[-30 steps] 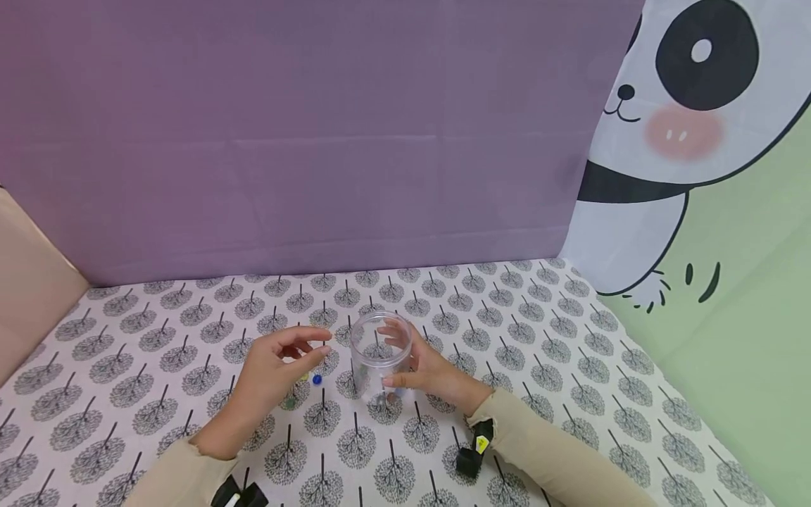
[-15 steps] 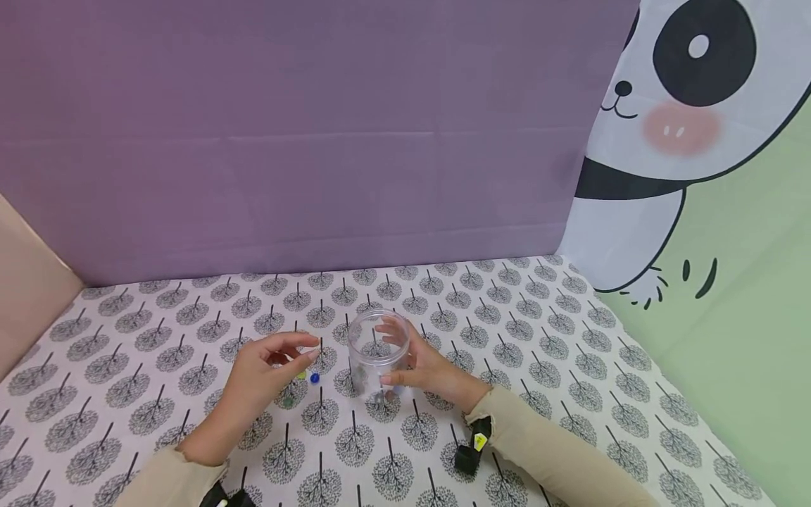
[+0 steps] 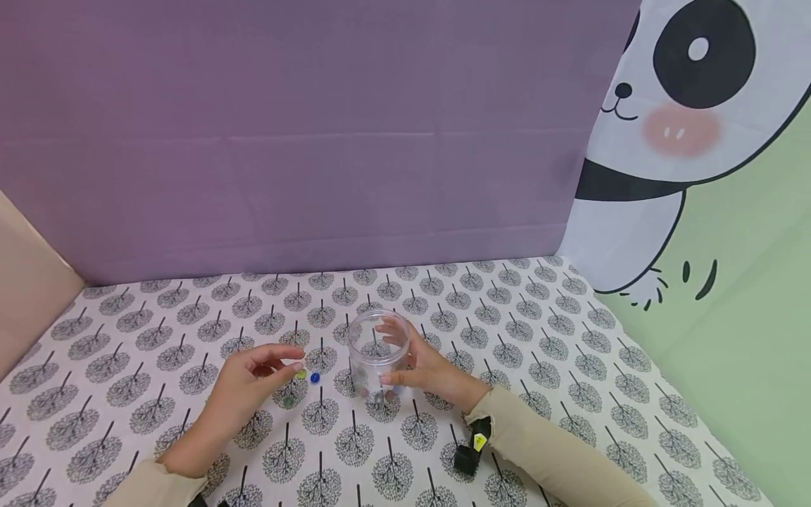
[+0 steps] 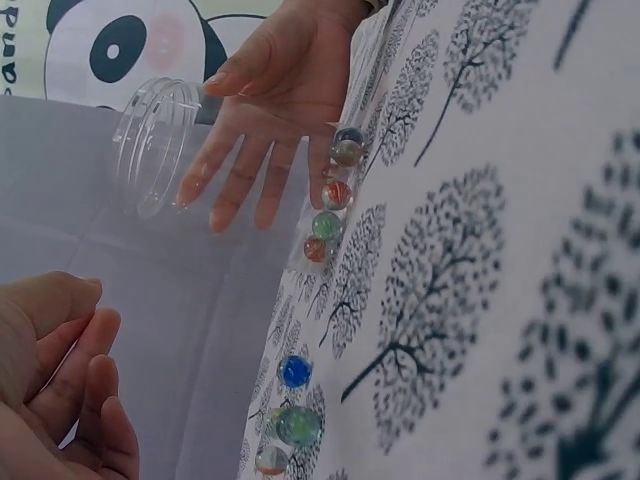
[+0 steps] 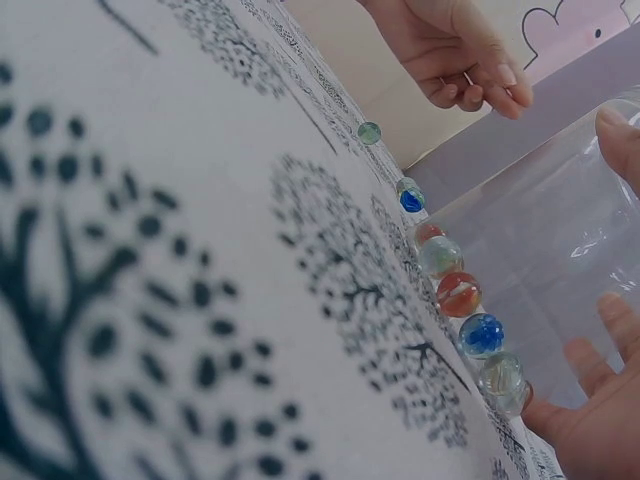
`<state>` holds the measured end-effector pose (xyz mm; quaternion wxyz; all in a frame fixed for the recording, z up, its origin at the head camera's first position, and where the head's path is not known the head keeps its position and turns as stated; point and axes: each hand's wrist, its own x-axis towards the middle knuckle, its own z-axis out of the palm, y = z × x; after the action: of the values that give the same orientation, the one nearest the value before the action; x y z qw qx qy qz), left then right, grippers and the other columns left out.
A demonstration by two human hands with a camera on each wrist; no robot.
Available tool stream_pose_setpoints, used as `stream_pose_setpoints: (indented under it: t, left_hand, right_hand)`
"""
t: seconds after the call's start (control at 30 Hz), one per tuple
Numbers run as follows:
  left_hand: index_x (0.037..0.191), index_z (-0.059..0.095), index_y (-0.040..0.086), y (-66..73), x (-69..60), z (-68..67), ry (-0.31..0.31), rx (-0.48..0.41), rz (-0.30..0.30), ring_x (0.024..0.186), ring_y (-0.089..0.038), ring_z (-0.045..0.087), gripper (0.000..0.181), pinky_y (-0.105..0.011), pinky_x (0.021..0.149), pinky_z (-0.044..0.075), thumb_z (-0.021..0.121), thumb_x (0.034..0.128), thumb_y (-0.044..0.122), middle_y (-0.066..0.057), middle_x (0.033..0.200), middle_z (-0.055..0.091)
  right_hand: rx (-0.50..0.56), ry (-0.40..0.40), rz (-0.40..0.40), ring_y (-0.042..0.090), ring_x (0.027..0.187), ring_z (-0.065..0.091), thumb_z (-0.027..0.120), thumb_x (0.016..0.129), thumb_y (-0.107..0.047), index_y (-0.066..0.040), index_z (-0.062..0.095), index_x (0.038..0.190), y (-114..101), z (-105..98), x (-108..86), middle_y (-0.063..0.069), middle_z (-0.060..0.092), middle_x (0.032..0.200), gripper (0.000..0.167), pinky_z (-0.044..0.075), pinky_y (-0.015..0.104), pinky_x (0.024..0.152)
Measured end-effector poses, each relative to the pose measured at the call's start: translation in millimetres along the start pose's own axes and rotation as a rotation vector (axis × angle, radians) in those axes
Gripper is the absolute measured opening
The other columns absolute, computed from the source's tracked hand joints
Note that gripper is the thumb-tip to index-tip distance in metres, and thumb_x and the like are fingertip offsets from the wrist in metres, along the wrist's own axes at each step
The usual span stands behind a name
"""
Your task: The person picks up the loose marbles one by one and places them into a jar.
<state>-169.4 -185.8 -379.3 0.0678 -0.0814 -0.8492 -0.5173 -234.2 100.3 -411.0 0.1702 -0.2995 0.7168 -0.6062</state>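
A clear jar (image 3: 366, 377) stands upright on the patterned cloth, with several marbles at its bottom, among them an orange one (image 4: 336, 195) and a blue one (image 5: 482, 335). My right hand (image 3: 431, 366) grips its side, thumb in front and fingers spread behind. Left of the jar lie a blue marble (image 3: 315, 378), a yellowish one (image 3: 301, 374) and a green one (image 3: 288, 403). Just above and left of them is my left hand (image 3: 247, 380), fingers loosely bent, thumb near the index finger; nothing shows between them in the left wrist view.
The cloth (image 3: 507, 422) with grey tree prints covers the tabletop. A purple backdrop (image 3: 285, 141) rises behind it, a beige panel (image 3: 32, 282) stands at the left, and a green panel with a panda picture (image 3: 747, 282) is at the right.
My left hand has moved left and slightly down, away from the jar, uncovering more of the yellowish and green marbles. My right hand keeps its grip on the jar.
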Motion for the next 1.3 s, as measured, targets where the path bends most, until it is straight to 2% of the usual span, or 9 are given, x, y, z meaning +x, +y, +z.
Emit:
stream_pose_setpoints:
  t: [0.2,0.37,0.57,0.73,1.0,1.3]
  left_hand:
    - [0.107,0.068,0.004,-9.8,-4.2,-3.5,0.000,-0.017,-0.025,0.067,-0.014,0.057,0.025,-0.024,0.055,0.047,0.071,0.0824,0.010,-0.005,0.084,0.065]
    - [0.108,0.068,0.005,-15.5,-8.7,-6.4,0.000,-0.017,-0.068,0.070,-0.009,0.055,0.026,-0.023,0.058,0.047,0.070,0.0833,0.013,-0.001,0.086,0.064]
    - [0.110,0.066,0.004,-20.7,-12.4,-8.2,-0.004,-0.045,-0.121,0.073,-0.007,0.055,0.027,-0.023,0.060,0.047,0.070,0.0840,0.013,0.008,0.090,0.065]
    - [0.108,0.067,0.002,-26.2,-13.4,-8.0,0.003,-0.062,-0.116,0.074,-0.006,0.057,0.028,-0.023,0.062,0.049,0.071,0.0829,0.012,0.014,0.093,0.065]
    - [0.108,0.067,0.003,-26.6,-13.2,-8.7,-0.016,-0.058,-0.110,0.077,-0.007,0.058,0.026,-0.023,0.065,0.050,0.070,0.0830,0.011,0.012,0.094,0.065]
    - [0.109,0.065,-0.001,-31.0,-11.9,-9.9,-0.087,-0.069,-0.141,0.080,-0.007,0.057,0.029,-0.023,0.070,0.049,0.069,0.0835,0.012,-0.003,0.099,0.069]
  right_hand:
    - [-0.028,0.004,0.009,0.024,0.137,0.029,0.076,0.077,-0.025,-0.032,0.019,0.147,0.3,1.2,-0.2,-0.001,0.029,0.151,0.090,0.032,0.045,0.107]
    - [-0.058,0.014,0.031,0.021,0.136,0.032,0.076,0.078,-0.021,-0.036,0.020,0.145,0.6,1.8,-1.1,-0.004,0.031,0.150,0.088,0.034,0.042,0.105]
    - [-0.048,0.013,0.014,0.022,0.137,0.030,0.076,0.078,-0.023,-0.036,0.020,0.146,0.4,1.6,-1.6,-0.002,0.030,0.150,0.089,0.033,0.043,0.106]
    - [-0.046,0.010,0.033,0.022,0.136,0.031,0.076,0.078,-0.026,-0.036,0.020,0.145,0.6,1.7,-2.4,-0.003,0.030,0.150,0.088,0.033,0.044,0.106]
    - [-0.053,0.017,0.050,0.019,0.137,0.030,0.075,0.079,-0.020,-0.035,0.020,0.146,-0.6,1.1,-1.4,-0.005,0.030,0.150,0.087,0.031,0.044,0.107]
    - [-0.030,0.014,0.043,0.019,0.137,0.030,0.076,0.079,-0.020,-0.037,0.021,0.145,-0.6,-0.2,-0.9,-0.006,0.030,0.150,0.088,0.031,0.045,0.107]
